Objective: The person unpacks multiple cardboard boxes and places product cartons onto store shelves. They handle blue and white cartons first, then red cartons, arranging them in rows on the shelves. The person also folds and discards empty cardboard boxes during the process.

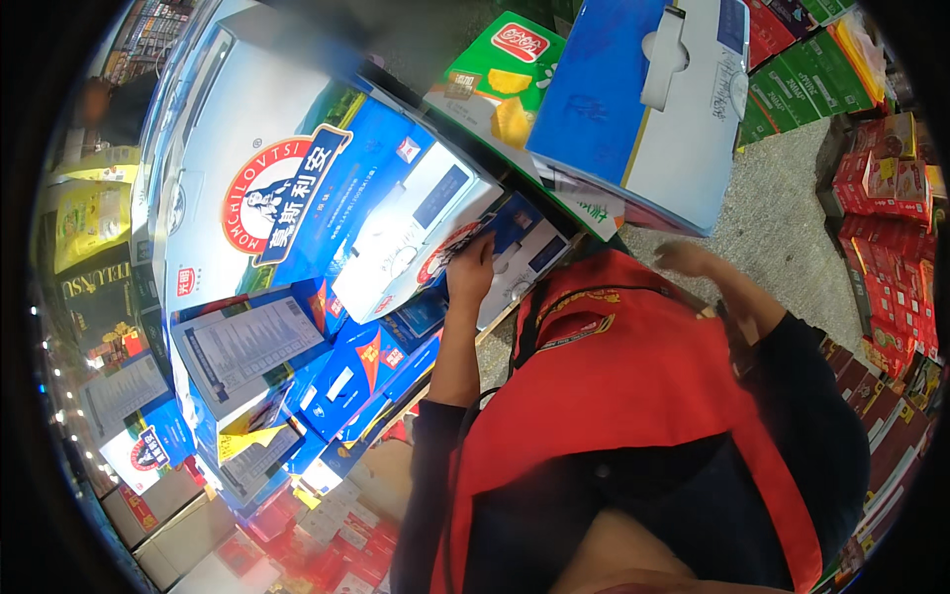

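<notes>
My left hand (pixel 472 269) is raised against a blue-and-white Momchilovtsi drink carton (pixel 519 249) in the stack before me; its fingers are curled at the carton's edge, and whether they grip it is unclear. Beside it a similar carton (pixel 423 230) juts out in front of a large one (pixel 260 178). My right hand (pixel 686 260), a little blurred, is held over the floor to the right of the red apron (pixel 616 371), fingers apart and holding nothing. Beyond it stands a tall blue-and-white carton (pixel 638 111) with a white carry handle (pixel 663 70).
A green snack carton (pixel 497 82) lies beside the tall carton. Blue boxes (pixel 341 379) fill the lower part of the stack. Red boxes (pixel 887 260) are piled at the right, across the speckled floor (pixel 779 200). Green cartons (pixel 809 89) stand at the upper right.
</notes>
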Demonstrator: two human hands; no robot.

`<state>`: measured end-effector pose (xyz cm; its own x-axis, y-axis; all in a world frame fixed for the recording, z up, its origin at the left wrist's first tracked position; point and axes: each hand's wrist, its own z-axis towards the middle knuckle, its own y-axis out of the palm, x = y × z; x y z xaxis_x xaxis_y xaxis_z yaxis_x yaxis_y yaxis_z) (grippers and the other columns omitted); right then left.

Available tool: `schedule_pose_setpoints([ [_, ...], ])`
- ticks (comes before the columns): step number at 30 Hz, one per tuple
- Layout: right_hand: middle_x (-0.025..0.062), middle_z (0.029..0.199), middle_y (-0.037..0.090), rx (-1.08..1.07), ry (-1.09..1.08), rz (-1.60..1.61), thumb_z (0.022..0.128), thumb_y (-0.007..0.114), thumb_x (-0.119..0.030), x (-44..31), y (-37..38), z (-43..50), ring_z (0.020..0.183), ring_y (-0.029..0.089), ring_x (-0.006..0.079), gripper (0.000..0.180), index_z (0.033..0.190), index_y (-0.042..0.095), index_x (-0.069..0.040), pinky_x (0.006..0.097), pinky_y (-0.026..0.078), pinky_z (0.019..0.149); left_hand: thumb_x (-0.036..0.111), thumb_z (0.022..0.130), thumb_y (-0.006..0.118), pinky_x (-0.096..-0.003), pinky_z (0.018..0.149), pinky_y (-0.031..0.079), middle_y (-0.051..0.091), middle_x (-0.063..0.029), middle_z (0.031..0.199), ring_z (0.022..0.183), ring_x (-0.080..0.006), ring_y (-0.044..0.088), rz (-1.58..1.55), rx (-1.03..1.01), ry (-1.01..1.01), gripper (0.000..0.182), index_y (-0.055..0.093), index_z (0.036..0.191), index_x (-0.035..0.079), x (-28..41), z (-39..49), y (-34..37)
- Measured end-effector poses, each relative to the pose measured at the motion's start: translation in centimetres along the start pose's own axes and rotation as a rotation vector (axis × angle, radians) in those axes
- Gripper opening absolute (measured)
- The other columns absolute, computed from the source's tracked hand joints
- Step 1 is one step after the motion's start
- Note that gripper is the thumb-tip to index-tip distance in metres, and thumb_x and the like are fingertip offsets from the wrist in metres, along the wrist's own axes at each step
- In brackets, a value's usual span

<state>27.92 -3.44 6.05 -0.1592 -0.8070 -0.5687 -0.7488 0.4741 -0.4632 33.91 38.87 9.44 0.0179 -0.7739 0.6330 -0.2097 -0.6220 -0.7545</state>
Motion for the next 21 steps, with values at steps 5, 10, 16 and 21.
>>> schedule_pose_setpoints([
  [5,0.0201,0.11,0.063,0.542,0.213,0.027,0.086,0.059,-0.035,6.4,-12.4,1.2,0.1,0.06,0.0373,0.044,0.113,0.06,0.0,0.0415,0.046,0.086,0.02,0.086,0.057,-0.0386,0.084,0.049,0.065,-0.0165,0.106,0.099,-0.0314,0.062,-0.001,-0.105,0.155,0.033,0.06,0.117,0.008,-0.3,-0.7,-0.9],
  [10,0.012,0.105,0.065,0.9,-0.373,0.876,0.093,0.052,-0.038,2.1,-25.0,3.6,0.092,0.06,0.0163,0.046,0.118,0.057,0.0,0.0295,0.048,0.08,0.012,0.085,0.056,-0.0382,0.087,0.048,0.064,-0.0171,0.11,0.102,-0.0314,0.061,-0.077,-0.227,-0.148,0.033,0.059,0.118,0.008,-1.8,-1.6,-2.2],
  [16,0.0108,0.11,0.061,0.449,-0.555,1.329,0.092,0.054,-0.037,-6.0,-29.9,6.8,0.101,0.056,0.0196,0.048,0.124,0.052,-0.001,0.0324,0.043,0.092,0.026,0.09,0.057,-0.038,0.096,0.041,0.054,-0.0172,0.126,0.117,-0.0277,0.052,-0.006,-0.134,-0.089,0.048,0.046,0.132,0.006,4.2,-3.0,0.6],
  [21,0.0116,0.117,0.053,0.511,-0.536,1.322,0.092,0.054,-0.036,-6.0,-29.5,9.0,0.107,0.05,0.0207,0.05,0.128,0.047,-0.002,0.0335,0.041,0.094,0.027,0.099,0.042,-0.0374,0.1,0.039,0.046,-0.0126,0.134,0.12,-0.0248,0.047,-1.19,0.058,-0.124,0.046,0.038,0.135,0.0,13.7,-0.3,5.3],
])
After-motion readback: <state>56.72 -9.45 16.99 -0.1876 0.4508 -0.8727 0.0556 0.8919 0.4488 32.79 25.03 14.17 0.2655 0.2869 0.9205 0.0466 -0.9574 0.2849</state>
